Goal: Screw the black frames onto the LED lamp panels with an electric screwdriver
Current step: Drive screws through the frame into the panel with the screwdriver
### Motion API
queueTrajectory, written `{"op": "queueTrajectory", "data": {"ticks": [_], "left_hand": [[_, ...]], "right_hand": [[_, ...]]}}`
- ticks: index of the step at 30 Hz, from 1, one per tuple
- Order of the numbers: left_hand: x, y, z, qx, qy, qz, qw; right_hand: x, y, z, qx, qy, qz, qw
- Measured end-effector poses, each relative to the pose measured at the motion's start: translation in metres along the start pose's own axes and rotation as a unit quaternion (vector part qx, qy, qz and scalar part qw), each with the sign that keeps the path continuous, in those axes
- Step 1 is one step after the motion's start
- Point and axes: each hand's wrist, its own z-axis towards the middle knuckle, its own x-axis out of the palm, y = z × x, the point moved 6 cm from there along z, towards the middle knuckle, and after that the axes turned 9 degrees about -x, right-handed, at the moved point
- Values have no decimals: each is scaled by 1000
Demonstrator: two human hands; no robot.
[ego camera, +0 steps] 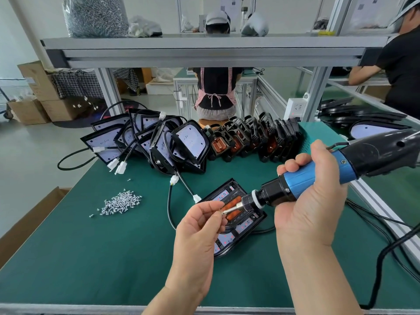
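- Workbench (95,258): flat surface covered by a green mat with a matte, slightly grippy look, edged in aluminium rail.
- Stock of unframed LED lamp panels (145,142): heaped at the far left of the mat, pale boards in black backs, with trailing black cables and white plug connectors.
- Row of black frames (256,139): stood on edge at the far centre, leaning one on another; glossy moulded plastic with amber inserts.
- Electric screwdriver (318,176): blue sleeve, black body, knurled metal collar and slim bit. The right hand (311,201) is wrapped closed around the sleeve, tool held level, bit pointing left above the workpiece.
- Workpiece, a framed lamp panel (236,221): lies flat on the mat just under both hands, black rim, orange centre lens, small red points on the board. It probably handles as light and rigid, the lens face liable to scratch; the outer black rim seems the safest place to steady it.
- Left hand (200,226): fingertips pinched closed at the bit's tip, apparently seating a screw; the screw itself is too small to confirm.
- Loose screws (120,203): small bright metal pile to the left on the mat, likely to roll and slip.
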Motion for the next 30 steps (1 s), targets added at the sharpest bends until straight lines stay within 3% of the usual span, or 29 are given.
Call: {"op": "queueTrajectory", "data": {"ticks": [8,10,12,14,17,19,25,30], "left_hand": [[-8,-4,4,39,12,149,988],[-25,-11,9,84,-57,197,975],[-46,-22,17,139,-161,293,932],[-59,-20,31,92,-189,398,893],[-64,-2,49,-15,-139,503,853],[-60,1,53,-21,-119,539,834],[-50,7,53,-46,-61,545,835],[-48,6,51,-47,-70,529,844]], "right_hand": [[-6,-5,8,6,-7,-9,1000],[-6,-6,9,-3,5,-5,1000],[-7,-7,5,-27,36,-10,999],[-9,-11,-3,-50,98,-32,993],[-14,-23,-14,-59,164,-63,983],[-17,-33,-19,-56,173,-88,979],[-24,-49,-23,-57,181,-128,973],[-24,-50,-21,-72,184,-142,970]]}}
